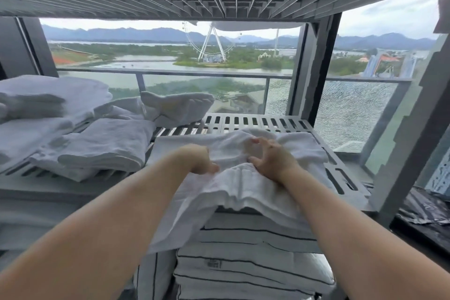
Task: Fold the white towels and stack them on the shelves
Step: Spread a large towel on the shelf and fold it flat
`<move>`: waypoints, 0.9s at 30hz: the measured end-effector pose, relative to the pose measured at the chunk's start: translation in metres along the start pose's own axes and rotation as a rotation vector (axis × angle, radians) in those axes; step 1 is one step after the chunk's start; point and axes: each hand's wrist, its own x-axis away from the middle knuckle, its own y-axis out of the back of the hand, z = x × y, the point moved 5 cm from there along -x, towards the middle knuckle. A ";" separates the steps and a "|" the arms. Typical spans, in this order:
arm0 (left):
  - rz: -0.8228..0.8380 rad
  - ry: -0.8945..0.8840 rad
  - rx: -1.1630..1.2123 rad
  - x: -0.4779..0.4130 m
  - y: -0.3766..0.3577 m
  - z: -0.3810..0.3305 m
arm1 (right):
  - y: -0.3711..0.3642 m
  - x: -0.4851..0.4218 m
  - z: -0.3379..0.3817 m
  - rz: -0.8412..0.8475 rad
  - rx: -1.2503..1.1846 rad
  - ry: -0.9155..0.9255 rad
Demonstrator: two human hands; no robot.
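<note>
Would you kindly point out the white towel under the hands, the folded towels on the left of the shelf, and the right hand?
white towel [246, 190]: head view, its bunched front fold.
folded towels [102, 146]: head view, top of the nearest one.
right hand [272, 159]: head view, back of the hand.

Both your bare forearms reach forward, converging. Your left hand grips the white terry towel with fingers curled under; your right hand pinches it between thumb and bent fingers.
</note>
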 end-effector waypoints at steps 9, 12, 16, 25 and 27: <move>-0.110 -0.042 0.098 -0.082 -0.025 0.028 | -0.009 -0.019 -0.039 0.147 0.063 -0.176; -0.159 -0.120 0.078 -0.108 -0.017 0.032 | -0.011 -0.024 -0.046 0.176 0.146 -0.183; -0.187 -0.167 0.084 -0.124 -0.014 0.032 | -0.016 -0.029 -0.051 0.154 0.187 -0.226; -0.257 -0.094 -0.151 -0.113 0.003 0.020 | 0.014 -0.013 -0.022 -0.413 0.421 0.048; -0.216 -0.077 -0.208 -0.109 0.006 0.021 | 0.023 -0.005 -0.012 -0.504 0.438 0.118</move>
